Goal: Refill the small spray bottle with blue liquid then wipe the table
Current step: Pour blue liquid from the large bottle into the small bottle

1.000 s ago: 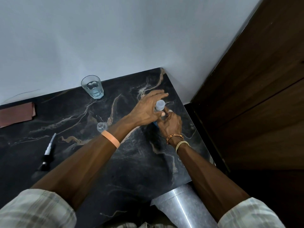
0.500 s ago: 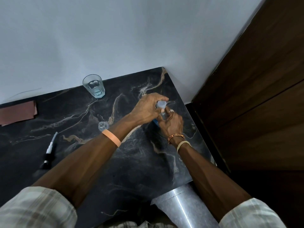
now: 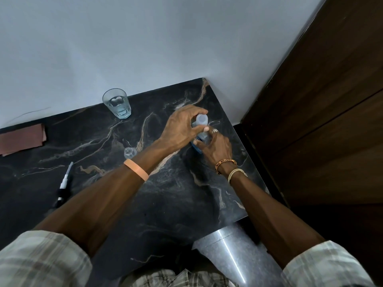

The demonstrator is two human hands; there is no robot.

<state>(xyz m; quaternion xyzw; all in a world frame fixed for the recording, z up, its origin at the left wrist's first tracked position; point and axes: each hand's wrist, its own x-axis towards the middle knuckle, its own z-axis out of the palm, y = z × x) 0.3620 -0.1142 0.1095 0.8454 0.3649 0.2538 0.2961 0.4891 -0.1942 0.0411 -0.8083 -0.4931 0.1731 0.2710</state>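
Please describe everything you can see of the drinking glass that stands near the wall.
The clear faceted drinking glass stands upright on the black marbled tabletop, close to the pale wall at the far edge. It looks like thick glass, wider at the open rim than at the base. A low level of pale, faintly bluish liquid sits in the bottom. Nothing touches it except the tabletop; both hands work well away, to its right.

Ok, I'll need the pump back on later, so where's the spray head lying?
In the head view the spray head lies on the dark table at the left, just beyond the left forearm and nearer than the brown cloth.
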